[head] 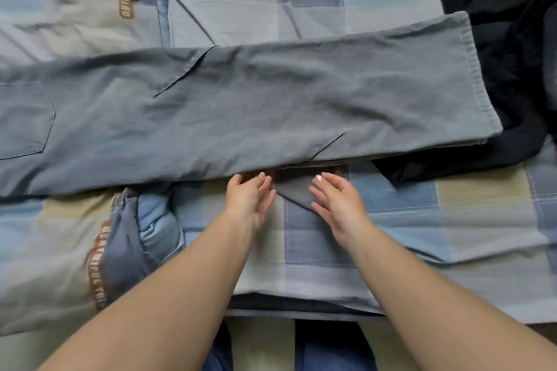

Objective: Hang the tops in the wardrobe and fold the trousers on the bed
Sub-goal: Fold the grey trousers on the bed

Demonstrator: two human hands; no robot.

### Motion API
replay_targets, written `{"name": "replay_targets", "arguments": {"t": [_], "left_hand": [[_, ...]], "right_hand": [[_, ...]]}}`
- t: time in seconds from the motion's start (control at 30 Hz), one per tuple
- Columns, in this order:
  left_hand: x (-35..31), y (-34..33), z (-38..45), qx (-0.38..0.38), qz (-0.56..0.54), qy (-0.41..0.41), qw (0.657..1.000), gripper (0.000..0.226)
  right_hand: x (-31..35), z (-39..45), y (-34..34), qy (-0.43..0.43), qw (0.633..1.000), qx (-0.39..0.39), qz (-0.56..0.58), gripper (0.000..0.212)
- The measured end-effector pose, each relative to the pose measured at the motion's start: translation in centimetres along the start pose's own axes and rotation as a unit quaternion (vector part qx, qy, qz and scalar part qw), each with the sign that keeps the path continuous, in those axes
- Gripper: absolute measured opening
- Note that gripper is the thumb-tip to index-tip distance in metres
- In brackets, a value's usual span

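Now the folding step is in hand. Grey trousers [241,105] lie flat across the bed [452,220], legs stacked one on the other, just beyond both hands; the hems end well to the right of the right hand, and a back pocket shows far to the left of the left hand.

The left hand [251,196] reaches the near edge of the trousers, its fingers loosely spread and its fingertips touching the cloth, with nothing gripped. The right hand [337,203] hovers just beside it, fingers straight and apart, over a grey flap [297,190] that pokes out from under the trousers between the two hands. Whether that hand touches the flap I cannot tell.

A black garment [497,75] lies bunched beyond the hems, far right of the right hand.

Next, I judge, the stray flap wants tucking or smoothing so the edges line up. Then each hand needs a hold on the hem end to bring it over toward the waist.
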State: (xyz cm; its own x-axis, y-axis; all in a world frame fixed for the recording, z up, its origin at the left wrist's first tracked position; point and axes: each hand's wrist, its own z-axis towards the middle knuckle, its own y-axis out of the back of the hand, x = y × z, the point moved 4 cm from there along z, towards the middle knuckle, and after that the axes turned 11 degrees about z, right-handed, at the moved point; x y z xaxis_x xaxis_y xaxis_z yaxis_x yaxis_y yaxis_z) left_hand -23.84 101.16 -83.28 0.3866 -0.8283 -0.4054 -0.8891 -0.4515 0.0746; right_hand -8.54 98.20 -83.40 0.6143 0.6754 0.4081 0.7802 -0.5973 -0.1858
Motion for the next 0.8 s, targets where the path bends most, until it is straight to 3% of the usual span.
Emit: {"name": "replay_targets", "arguments": {"t": [0.1, 0.3, 0.4, 0.47, 0.53, 0.7, 0.8], "left_hand": [[-2.4, 5.8, -0.2, -0.011, 0.010, -0.023, 1.000, 0.052], [-10.0, 21.9, 0.4, -0.027, -0.008, -0.065, 0.997, 0.028], [-13.6, 29.5, 2.0, -0.055, -0.017, -0.060, 0.997, 0.033], [-15.9, 33.8, 3.7, -0.074, -0.019, -0.056, 0.995, 0.031], [-18.0, 37.0, 5.6, -0.086, -0.023, -0.051, 0.995, 0.025], [-20.7, 39.8, 9.3, -0.082, -0.026, -0.033, 0.996, 0.049], [-21.3, 40.0, 10.9, -0.096, -0.086, -0.019, 0.991, 0.036]], "right_hand": [[-4.8, -1.5, -6.6, -0.013, 0.998, 0.054, -0.034, 0.024], [-13.2, -4.2, -19.7, -0.029, 0.997, 0.067, -0.027, 0.056], [-15.8, -4.8, -25.3, -0.062, 0.992, 0.031, 0.103, 0.059], [-16.9, -4.8, -28.4, -0.077, 0.985, -0.002, 0.155, 0.032], [-17.7, -4.3, -30.2, -0.060, 0.987, -0.050, 0.139, 0.015], [-18.0, -3.5, -31.4, 0.067, 0.981, -0.179, 0.032, 0.037], [-18.2, -4.4, -30.6, 0.112, 0.971, -0.203, -0.058, 0.040]]}}
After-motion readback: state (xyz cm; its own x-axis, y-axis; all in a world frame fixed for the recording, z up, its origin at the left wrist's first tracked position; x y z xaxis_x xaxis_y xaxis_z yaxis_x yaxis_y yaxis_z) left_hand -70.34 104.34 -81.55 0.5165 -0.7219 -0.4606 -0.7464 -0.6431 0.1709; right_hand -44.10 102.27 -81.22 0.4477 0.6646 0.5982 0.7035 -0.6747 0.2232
